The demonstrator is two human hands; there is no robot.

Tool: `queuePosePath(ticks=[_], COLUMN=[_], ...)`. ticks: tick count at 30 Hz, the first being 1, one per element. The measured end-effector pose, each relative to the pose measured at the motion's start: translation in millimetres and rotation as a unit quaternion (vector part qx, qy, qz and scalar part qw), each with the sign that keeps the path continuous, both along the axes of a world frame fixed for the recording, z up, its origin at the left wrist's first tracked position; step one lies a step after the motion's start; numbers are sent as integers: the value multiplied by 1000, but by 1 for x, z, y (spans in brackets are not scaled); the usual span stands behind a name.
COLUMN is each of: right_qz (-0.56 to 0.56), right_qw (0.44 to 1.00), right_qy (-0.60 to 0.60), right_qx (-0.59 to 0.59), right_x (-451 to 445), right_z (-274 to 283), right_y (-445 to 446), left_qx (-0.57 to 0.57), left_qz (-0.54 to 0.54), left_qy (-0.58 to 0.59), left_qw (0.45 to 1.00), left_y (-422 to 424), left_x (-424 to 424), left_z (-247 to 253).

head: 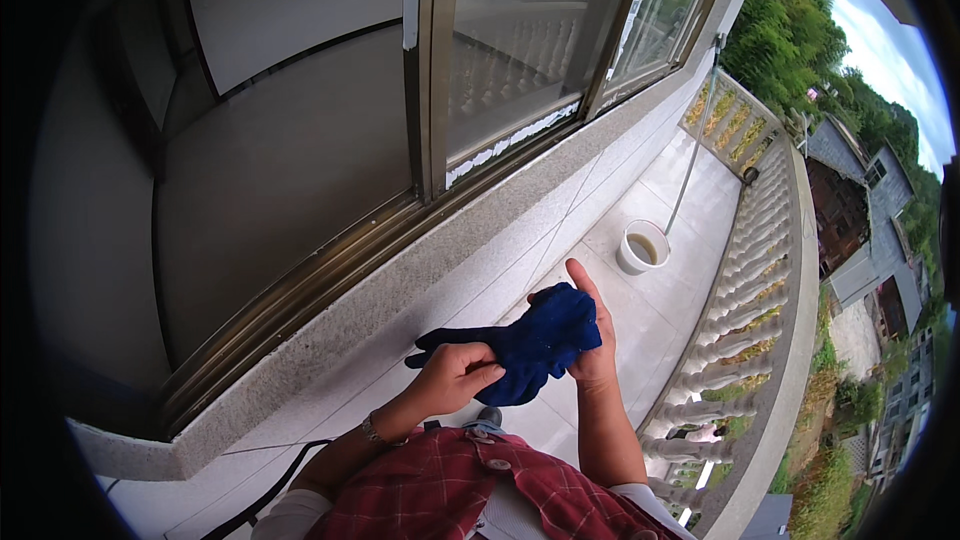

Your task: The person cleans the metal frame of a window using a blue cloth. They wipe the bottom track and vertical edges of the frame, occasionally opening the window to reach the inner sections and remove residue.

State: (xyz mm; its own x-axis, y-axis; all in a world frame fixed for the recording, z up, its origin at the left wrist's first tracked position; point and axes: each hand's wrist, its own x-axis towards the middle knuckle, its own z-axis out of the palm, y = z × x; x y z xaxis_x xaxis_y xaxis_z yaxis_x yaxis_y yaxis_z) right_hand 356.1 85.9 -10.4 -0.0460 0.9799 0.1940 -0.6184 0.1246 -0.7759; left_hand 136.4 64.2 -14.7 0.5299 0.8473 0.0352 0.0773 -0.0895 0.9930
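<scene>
Between my hands, above the tiled balcony floor, is a bunched dark blue cloth (544,337). Two narrow, finger-like ends stick out at its left, and I cannot tell whether it is a glove or a rag. My left hand (461,375), with a wristwatch (371,429) on that arm, pinches the cloth's lower left part between thumb and forefinger. At the right, my right hand (598,345) supports the wide end in its palm. One digit points up past the cloth, and most of the other fingers are hidden behind it.
A white bucket (634,261) of murky liquid stands on the floor ahead. Beside it a long pole (694,150) leans against the wall. A stone balustrade (750,345) runs along the right. Left are a stone sill (360,311) and sliding window (517,52), its left side showing a room.
</scene>
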Motion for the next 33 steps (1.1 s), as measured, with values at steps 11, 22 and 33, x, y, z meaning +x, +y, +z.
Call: queuePosePath(ticks=[11, 22, 33], right_qz=[-71, 52, 2], right_qw=[945, 958, 651], right_qy=[-320, -203, -507], right_qx=[-5, 194, 564], right_x=[34, -80, -264], right_z=[-6, 60, -32], right_y=[40, 47, 4], left_qx=[-2, 108, 42], left_qz=[160, 390, 731], left_qy=[120, 70, -79], left_qw=[980, 912, 677], left_y=[5, -38, -119], left_x=[1, -49, -144], left_z=[14, 16, 7])
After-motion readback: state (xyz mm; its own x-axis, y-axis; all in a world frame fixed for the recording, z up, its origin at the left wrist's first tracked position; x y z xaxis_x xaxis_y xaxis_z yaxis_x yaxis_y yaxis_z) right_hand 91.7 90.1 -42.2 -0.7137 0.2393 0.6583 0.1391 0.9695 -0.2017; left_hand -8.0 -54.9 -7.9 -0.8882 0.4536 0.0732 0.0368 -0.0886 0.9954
